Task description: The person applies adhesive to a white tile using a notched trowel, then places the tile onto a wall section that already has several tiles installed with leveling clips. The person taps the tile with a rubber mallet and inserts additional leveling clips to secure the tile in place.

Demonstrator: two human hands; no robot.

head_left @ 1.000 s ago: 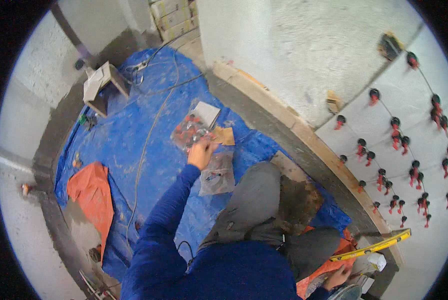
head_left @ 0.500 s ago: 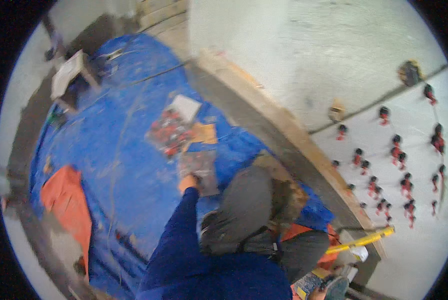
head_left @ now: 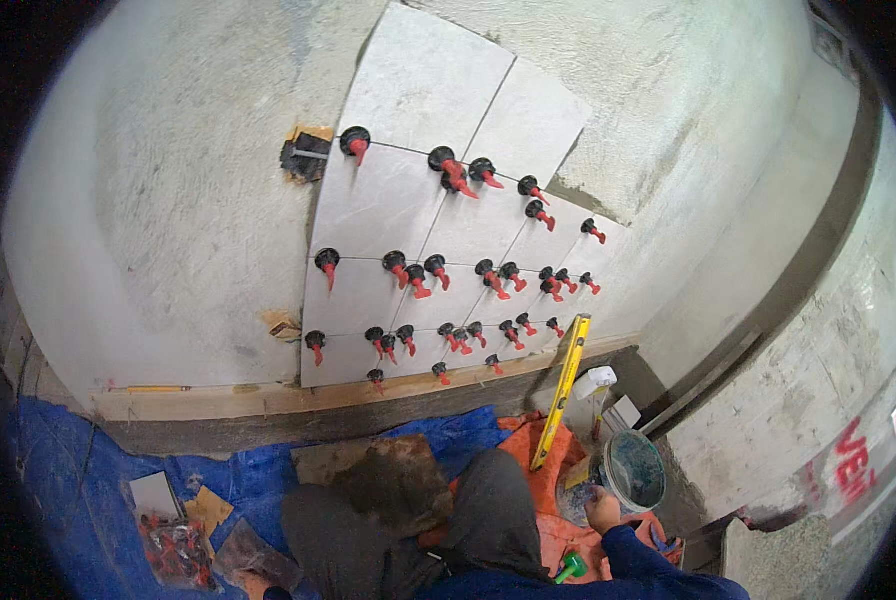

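Note:
My left hand (head_left: 255, 583), only partly in view at the lower edge, is closed at the near edge of a clear plastic bag (head_left: 258, 553) with small dark bits in it. Beside it on the blue tarp lies a larger clear bag of red and black tile levelling clips (head_left: 176, 552). My right hand (head_left: 603, 511) is closed next to a bucket (head_left: 636, 470) with a grey-green smeared inside. A greyish, partly see-through thing (head_left: 575, 503) shows at its fingers; its kind is unclear. Ahead, white tiles (head_left: 423, 75) cover part of the wall, with several red-handled levelling clips (head_left: 417, 281) in the joints.
A yellow spirit level (head_left: 562, 390) leans in front of the wall, its foot on orange cloth (head_left: 553, 515). Along the wall's base runs a wooden batten (head_left: 218, 402). A green-handled tool (head_left: 571, 567) lies near my right forearm. Blue tarp (head_left: 78, 480) spreads at left.
My view has swung from the tarp on the left to the tiled wall and bucket. My left hand stays at the small bag. The right hand now shows beside the bucket.

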